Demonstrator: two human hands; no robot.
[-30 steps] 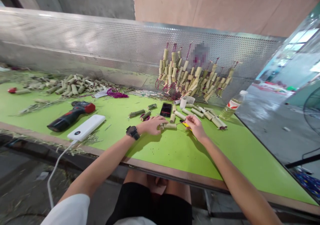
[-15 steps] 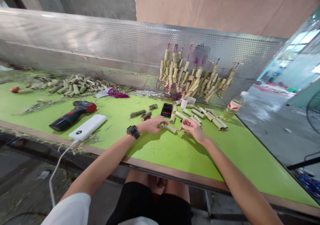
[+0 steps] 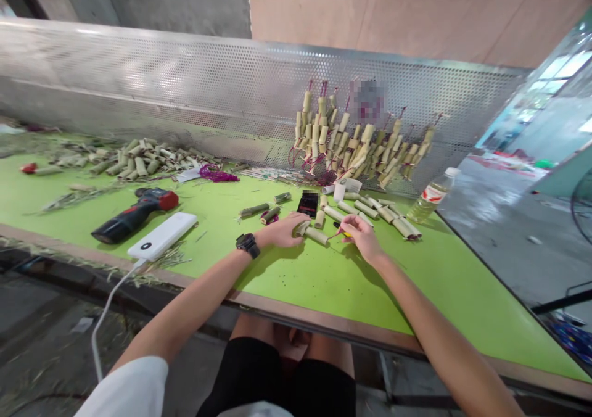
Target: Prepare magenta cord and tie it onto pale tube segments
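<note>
My left hand (image 3: 287, 231), with a black watch on its wrist, is closed on a short cut tube (image 3: 301, 227) above the green table. Against that tube lies another pale green tube (image 3: 317, 236), pointing toward my right hand (image 3: 357, 231). My right fingers pinch a thin purple cord (image 3: 335, 234) near this tube's end. Something yellow and black (image 3: 343, 231) shows by the right fingertips, partly hidden by them. Just behind the hands are a small black device (image 3: 308, 203) and more loose tubes (image 3: 362, 210).
Strung tube bundles (image 3: 356, 148) hang on the perforated metal panel (image 3: 222, 71). A bottle (image 3: 431, 196) stands at the right. To the left are a drill (image 3: 134, 213), a white power bank (image 3: 163, 235), purple cord (image 3: 218, 173) and a tube pile (image 3: 143, 156).
The yellow and black thing by my right fingertips shows more. The fingers of my left hand have spread forward a little over the tube. My right hand has shifted slightly.
</note>
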